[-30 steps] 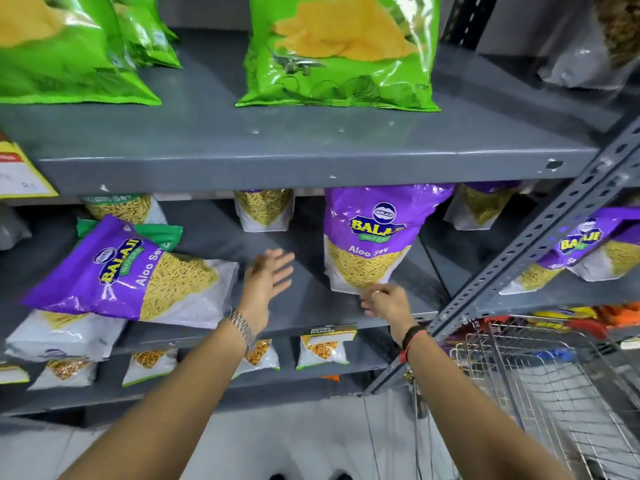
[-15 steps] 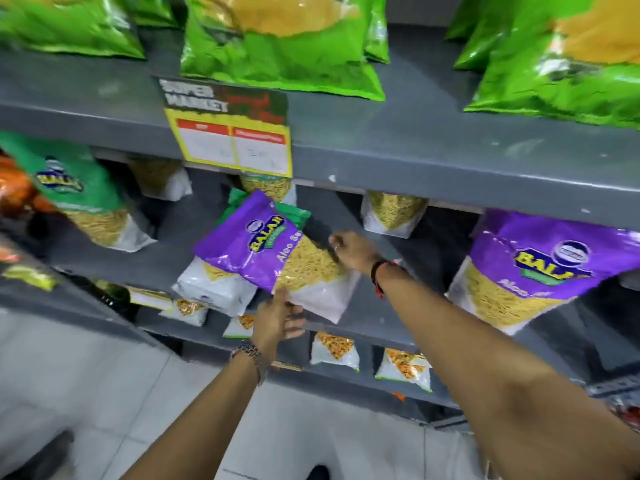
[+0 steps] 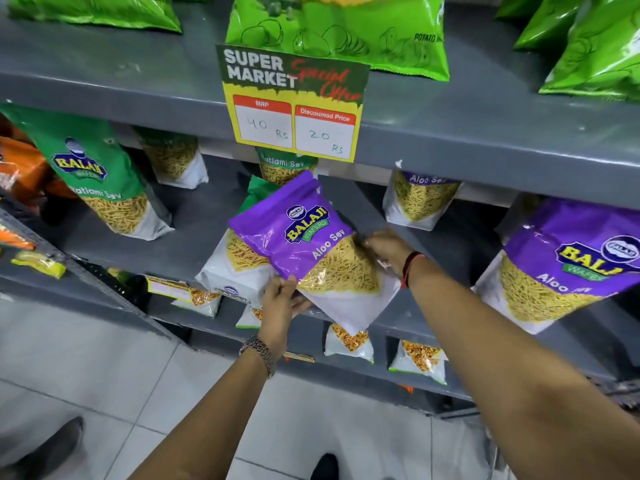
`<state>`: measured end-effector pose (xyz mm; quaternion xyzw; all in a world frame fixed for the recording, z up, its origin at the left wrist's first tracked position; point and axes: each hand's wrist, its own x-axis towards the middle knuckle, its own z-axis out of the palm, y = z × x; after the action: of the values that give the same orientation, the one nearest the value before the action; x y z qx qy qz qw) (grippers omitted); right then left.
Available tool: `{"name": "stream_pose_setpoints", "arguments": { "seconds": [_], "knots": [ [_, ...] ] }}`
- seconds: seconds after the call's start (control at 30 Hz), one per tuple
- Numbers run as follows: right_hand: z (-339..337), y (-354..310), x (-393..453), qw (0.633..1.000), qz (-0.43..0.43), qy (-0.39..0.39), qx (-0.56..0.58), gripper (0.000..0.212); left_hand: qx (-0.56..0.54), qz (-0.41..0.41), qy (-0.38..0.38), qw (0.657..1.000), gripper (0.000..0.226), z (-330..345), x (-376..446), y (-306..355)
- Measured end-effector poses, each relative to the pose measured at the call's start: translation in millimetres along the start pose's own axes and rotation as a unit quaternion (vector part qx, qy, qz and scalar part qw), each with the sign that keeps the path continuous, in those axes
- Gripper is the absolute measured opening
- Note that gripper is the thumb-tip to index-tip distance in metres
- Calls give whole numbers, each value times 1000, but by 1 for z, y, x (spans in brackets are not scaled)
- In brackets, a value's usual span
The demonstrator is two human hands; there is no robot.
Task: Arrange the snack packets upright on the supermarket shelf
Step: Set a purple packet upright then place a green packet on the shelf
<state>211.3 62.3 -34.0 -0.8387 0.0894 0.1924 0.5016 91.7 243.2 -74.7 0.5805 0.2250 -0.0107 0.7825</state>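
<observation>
**One purple packet in hand, more still lying**

The left hand (image 3: 282,301) holds the lower edge of the tilted purple Aloo Sev packet (image 3: 304,247), and the right hand (image 3: 386,249) grips its right side. Under it, a green packet (image 3: 239,261) lies flat on the middle shelf (image 3: 194,237). Behind, several packets already stand upright.

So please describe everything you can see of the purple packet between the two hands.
The purple Aloo Sev packet is glossy plastic: purple top, white base, a clear window showing yellow sev. It lies tilted over another packet on the middle shelf. The left hand grips its lower edge; the right hand holds its right side.
</observation>
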Motion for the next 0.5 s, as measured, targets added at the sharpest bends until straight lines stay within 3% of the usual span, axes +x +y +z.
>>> {"name": "stream_pose_setpoints", "arguments": {
  "seconds": [0.13, 0.3, 0.5],
  "knots": [
    [-16, 35, -50, 991, 30, 63, 111, 24, -13, 22, -39, 999, 24, 2, -5, 2],
    [-31, 71, -125, 964, 47, 142, 222, 23, 58, 32, -166, 984, 9, 18, -16, 9],
    [-47, 111, -189, 935, 35, 196, 292, 16, 145, 31, -284, 947, 33, 45, -32, 7]
  ]
}}
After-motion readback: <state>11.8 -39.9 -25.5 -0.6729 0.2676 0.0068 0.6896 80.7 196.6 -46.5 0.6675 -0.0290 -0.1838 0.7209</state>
